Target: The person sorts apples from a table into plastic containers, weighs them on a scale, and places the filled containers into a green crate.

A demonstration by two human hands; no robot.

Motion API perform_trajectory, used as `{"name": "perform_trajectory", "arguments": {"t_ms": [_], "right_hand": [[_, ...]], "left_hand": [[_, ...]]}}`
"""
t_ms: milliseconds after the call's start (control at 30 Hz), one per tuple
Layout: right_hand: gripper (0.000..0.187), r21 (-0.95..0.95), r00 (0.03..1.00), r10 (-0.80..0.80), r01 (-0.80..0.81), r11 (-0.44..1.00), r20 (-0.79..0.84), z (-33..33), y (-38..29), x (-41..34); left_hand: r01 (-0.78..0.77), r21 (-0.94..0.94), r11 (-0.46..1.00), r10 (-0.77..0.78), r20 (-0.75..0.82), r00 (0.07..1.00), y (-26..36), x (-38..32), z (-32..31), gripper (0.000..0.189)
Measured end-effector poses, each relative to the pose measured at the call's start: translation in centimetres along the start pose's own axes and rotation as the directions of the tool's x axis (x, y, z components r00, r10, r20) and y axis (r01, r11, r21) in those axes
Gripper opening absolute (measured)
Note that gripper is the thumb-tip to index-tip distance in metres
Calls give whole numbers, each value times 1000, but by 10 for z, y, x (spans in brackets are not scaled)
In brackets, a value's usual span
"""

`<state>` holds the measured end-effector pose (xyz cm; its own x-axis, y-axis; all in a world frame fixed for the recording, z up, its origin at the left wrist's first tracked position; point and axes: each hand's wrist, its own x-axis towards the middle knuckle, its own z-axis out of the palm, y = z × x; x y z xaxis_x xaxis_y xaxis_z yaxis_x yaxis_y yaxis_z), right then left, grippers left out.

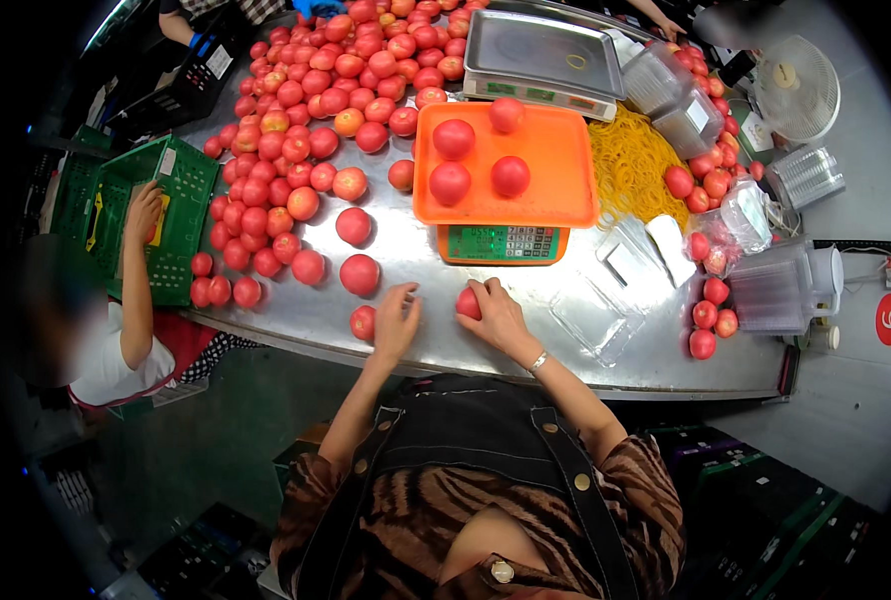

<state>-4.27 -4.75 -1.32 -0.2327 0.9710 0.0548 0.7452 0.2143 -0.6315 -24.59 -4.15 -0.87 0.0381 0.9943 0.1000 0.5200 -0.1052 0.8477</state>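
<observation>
My right hand (492, 315) grips a red tomato (466, 303) low over the steel table (445, 352), in front of an orange digital scale (449, 253). To its left, my left hand (398, 321) is empty, its thumb and fingers apart. Just left of that hand lies a tomato (363, 322), with a larger tomato (359, 274) behind it. Several tomatoes (449, 183) rest on the scale's orange tray (554, 202), beyond both hands. A clear plastic clamshell box (599, 319) lies open to the right of my right hand.
Loose tomatoes (355, 64) cover the table's far left. A second scale (539, 56), yellow rubber bands (633, 161) and stacked clear boxes (768, 289) stand behind and right. At left a co-worker's hand (144, 214) reaches into a green crate (190, 176). A fan (796, 88) stands far right.
</observation>
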Motion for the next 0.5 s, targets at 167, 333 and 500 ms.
{"name": "perform_trajectory", "arguments": {"t_ms": [167,333,500], "right_hand": [[30,247,961,208,-160,956,-181,-51,18,-13],[13,128,668,307,-304,944,-678,-145,116,-36],[13,185,667,326,-275,944,-670,-173,121,-32]], "left_hand": [[-183,-115,976,198,141,970,37,4,56,25],[-330,-104,938,346,231,909,86,28,107,27],[-371,201,907,342,162,925,80,42,102,31]]}}
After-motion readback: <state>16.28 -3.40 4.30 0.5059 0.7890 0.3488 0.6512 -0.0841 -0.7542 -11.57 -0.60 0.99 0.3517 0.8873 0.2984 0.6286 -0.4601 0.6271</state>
